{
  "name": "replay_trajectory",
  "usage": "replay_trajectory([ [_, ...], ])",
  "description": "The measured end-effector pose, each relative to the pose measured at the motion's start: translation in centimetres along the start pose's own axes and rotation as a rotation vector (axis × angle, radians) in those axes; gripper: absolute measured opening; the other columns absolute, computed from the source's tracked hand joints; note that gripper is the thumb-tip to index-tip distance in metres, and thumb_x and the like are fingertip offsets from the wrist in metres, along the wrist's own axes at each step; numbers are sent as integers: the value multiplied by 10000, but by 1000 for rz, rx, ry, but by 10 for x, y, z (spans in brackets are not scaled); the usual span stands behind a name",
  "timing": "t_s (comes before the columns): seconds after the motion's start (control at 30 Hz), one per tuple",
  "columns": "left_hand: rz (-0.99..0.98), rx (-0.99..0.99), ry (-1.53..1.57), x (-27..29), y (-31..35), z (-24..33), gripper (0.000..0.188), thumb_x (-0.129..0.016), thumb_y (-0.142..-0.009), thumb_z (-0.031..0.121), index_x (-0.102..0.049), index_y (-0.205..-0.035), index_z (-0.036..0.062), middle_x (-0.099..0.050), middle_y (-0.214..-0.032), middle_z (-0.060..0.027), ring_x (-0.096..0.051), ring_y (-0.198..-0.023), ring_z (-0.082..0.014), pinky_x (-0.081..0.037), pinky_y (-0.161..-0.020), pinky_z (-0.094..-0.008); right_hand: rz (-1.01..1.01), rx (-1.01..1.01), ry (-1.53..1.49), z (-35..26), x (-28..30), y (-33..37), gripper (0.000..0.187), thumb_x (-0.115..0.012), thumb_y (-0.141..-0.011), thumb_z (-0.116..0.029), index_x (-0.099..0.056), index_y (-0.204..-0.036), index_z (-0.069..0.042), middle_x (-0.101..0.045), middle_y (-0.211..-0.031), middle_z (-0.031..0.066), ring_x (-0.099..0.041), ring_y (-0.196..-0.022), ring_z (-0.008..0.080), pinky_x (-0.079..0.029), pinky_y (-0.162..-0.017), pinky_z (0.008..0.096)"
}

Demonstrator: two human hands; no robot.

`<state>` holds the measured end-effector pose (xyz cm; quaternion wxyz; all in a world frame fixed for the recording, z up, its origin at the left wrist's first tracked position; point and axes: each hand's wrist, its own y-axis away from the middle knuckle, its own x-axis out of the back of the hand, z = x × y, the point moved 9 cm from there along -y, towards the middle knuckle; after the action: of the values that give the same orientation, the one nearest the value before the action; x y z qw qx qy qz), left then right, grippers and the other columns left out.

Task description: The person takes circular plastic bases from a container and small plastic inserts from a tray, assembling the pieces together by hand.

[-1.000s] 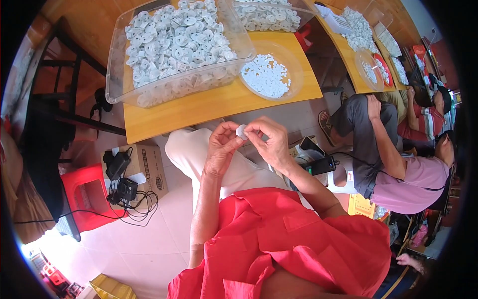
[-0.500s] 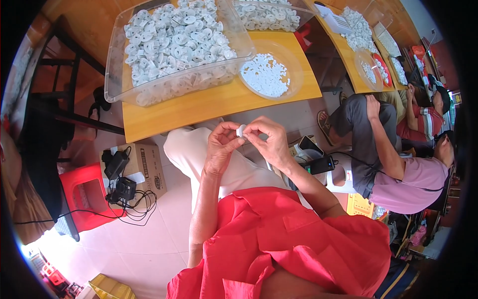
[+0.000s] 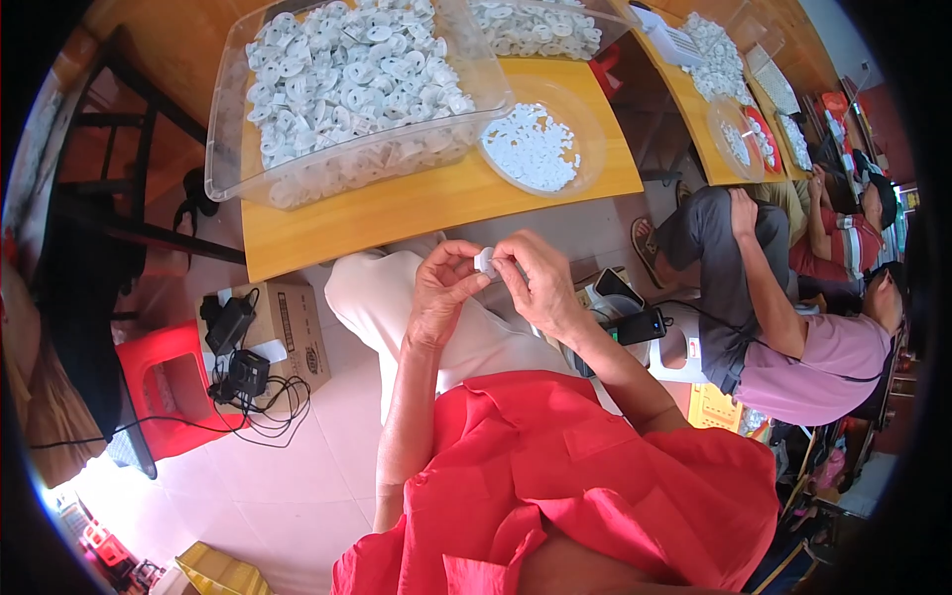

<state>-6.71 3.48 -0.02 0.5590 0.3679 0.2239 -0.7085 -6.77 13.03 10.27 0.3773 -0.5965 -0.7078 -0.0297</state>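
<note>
Above my lap, a small round white plastic part (image 3: 484, 262) is pinched between the thumb and fingers of my left hand (image 3: 442, 296). From the other side, my right hand (image 3: 537, 286) has its thumb and fingertips closed at the part's right edge. Any smaller piece between those fingertips is too small to make out. Beyond my hands stands a clear plastic bin (image 3: 226, 159) heaped with similar white round parts (image 3: 347, 74). To its right, a shallow clear round tray (image 3: 591, 159) holds many tiny white pieces (image 3: 534, 147).
Both containers stand on a yellow wooden table (image 3: 397, 220). Down to the left are a red stool (image 3: 149, 349), a cardboard box (image 3: 302, 337) and black adapters with tangled cables (image 3: 248, 375). At right sits a person in a pink shirt (image 3: 813, 367), near another table (image 3: 684, 129) with white parts.
The white part has turned slightly, showing more of its flat face. My right fingers have shifted a little to the right and are drawn closer together.
</note>
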Motion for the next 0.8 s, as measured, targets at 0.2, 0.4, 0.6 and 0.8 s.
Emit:
replay_trajectory([
  [0.2,19,0,17,4,1,-1,314,-665,-721,-77,-543,-991,28,-581,-968,-38,-566,-928,-133,-471,-825,-255,-17,47,64,-3,-6,0,113,-556,-774,36,-472,-826,-20,-476,-756,108,-509,-685,304,-415,-577,381],
  [0.4,26,-5,25,6,0,1,306,-662,-725,-78,-541,-990,20,-581,-967,-45,-569,-926,-137,-476,-825,-260,-24,53,82,-2,-11,-2,127,-555,-765,48,-471,-827,-24,-476,-765,107,-509,-706,305,-417,-584,381],
  [0.6,44,5,8,10,-2,0,307,-648,-730,-87,-535,-996,15,-578,-972,-51,-570,-927,-144,-478,-829,-268,-10,19,60,1,-10,-6,120,-559,-760,53,-499,-823,-30,-489,-764,105,-517,-706,304,-421,-580,380],
  [0.8,55,7,-30,9,-3,-4,328,-645,-722,-93,-527,-1013,0,-575,-988,-67,-565,-945,-156,-468,-844,-276,27,-82,-70,7,2,-5,76,-576,-766,15,-518,-796,-24,-511,-710,114,-530,-634,316,-421,-547,379],
])
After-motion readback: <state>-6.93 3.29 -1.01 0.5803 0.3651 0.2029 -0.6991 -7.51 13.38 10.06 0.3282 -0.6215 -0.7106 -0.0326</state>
